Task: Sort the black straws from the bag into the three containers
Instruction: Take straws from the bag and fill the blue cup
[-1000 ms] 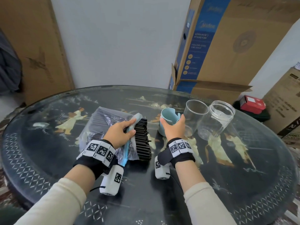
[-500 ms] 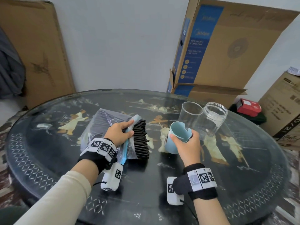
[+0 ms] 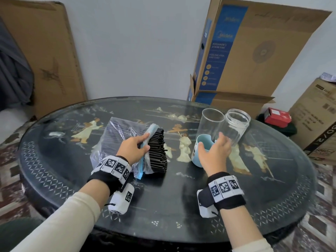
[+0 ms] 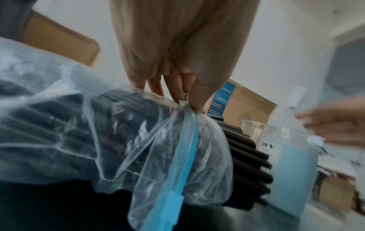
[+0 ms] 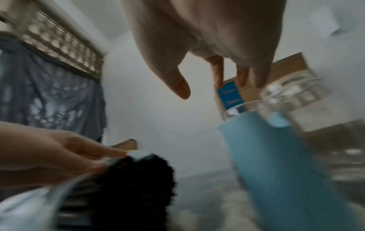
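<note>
A clear zip bag (image 3: 116, 135) lies on the round table, with a thick bundle of black straws (image 3: 157, 151) sticking out of its mouth toward the right. My left hand (image 3: 133, 149) pinches the bag's blue zip edge (image 4: 185, 140) at the top of the bundle. The light blue cup (image 3: 197, 157) stands upright in front of the clear glass (image 3: 211, 122) and the clear jar (image 3: 236, 126). My right hand (image 3: 214, 151) hovers over the cup, fingers spread and holding nothing; the right wrist view shows the fingers (image 5: 217, 73) clear of the cup (image 5: 276, 156).
The dark inlaid table (image 3: 272, 188) has bare surface in front of the hands. Tall cardboard boxes (image 3: 254, 51) stand behind the table at right, a flat carton (image 3: 45, 51) leans at the left, and a red box (image 3: 276, 117) lies beyond the jar.
My right hand lifted the blue cup from left of the glass, set it down nearer me in front of the glass and jar, and let go. The left hand kept its hold.
</note>
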`<state>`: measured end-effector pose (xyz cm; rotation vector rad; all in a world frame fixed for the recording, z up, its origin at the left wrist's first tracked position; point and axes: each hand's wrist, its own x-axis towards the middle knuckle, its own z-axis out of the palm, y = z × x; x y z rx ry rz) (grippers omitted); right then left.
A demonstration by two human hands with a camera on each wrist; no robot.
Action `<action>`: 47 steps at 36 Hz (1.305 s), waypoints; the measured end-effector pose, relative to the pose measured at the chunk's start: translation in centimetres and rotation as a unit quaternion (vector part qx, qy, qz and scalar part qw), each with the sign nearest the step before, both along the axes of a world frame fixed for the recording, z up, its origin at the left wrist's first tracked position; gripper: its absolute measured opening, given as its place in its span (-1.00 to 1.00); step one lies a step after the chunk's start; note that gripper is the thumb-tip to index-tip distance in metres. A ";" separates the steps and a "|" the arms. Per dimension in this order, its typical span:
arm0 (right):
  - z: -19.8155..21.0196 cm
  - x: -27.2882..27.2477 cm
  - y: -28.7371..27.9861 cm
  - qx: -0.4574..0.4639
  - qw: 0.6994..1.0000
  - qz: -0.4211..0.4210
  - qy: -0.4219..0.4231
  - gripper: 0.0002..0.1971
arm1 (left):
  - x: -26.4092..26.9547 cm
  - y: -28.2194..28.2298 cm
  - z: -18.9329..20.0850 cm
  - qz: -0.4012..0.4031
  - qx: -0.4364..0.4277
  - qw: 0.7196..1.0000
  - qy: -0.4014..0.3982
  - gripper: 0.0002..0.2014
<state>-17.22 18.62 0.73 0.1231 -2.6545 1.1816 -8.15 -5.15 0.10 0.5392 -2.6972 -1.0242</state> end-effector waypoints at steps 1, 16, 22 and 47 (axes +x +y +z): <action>0.3 0.6 -0.5 0.003 0.999 0.011 0.038 -0.37 | 0.1 0.1 -0.1 0.003 -0.010 1.000 0.003 -0.49; -0.1 2.7 -11.7 0.019 0.956 0.281 -0.083 -0.79 | -0.2 -0.3 -0.4 0.013 -0.022 0.999 0.033 -0.50; 0.0 0.8 -9.5 -0.041 0.958 0.266 -0.100 -0.90 | -0.2 -0.7 -0.3 0.012 -0.007 0.999 0.029 -0.48; -1.3 -0.6 -6.3 -0.179 0.928 0.274 -0.180 -0.83 | -0.4 -0.8 0.3 0.012 0.013 1.000 0.025 -0.49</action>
